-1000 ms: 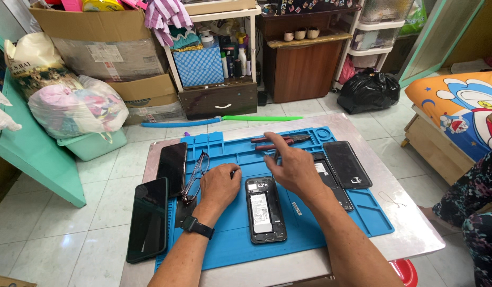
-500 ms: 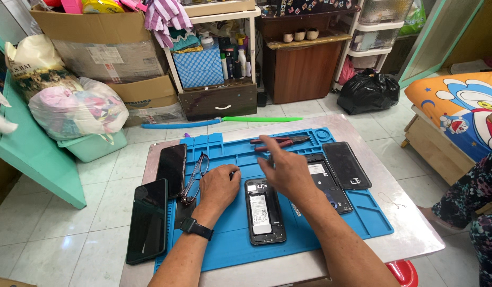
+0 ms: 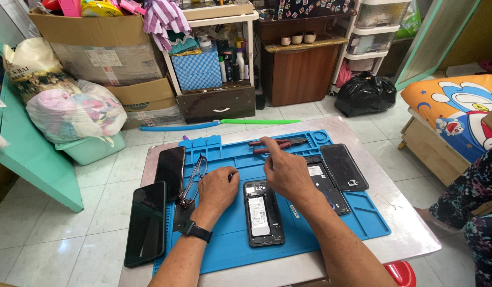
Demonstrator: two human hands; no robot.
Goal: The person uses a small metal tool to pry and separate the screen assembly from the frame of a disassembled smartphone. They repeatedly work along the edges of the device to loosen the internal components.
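Opened phone (image 3: 262, 211) on blue mat (image 3: 357, 212), between two hands.
Left hand (image 3: 218, 187) loosely curled, empty beside glasses (image 3: 194, 179); right hand (image 3: 286, 171) pointing, forefinger at red-handled pliers (image 3: 277, 143).

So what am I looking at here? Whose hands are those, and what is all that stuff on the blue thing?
The picture comes from a camera worn on a person's head, looking down at their own two bare hands. They sit at a small table covered by a blue work mat. On the mat lies an opened phone with its back off, so you see its insides. The left hand, with a watch on its wrist, rests closed beside it; whether it holds anything is not clear. The right hand holds nothing and points toward red-handled pliers. Around them lie more phones and a pair of glasses.
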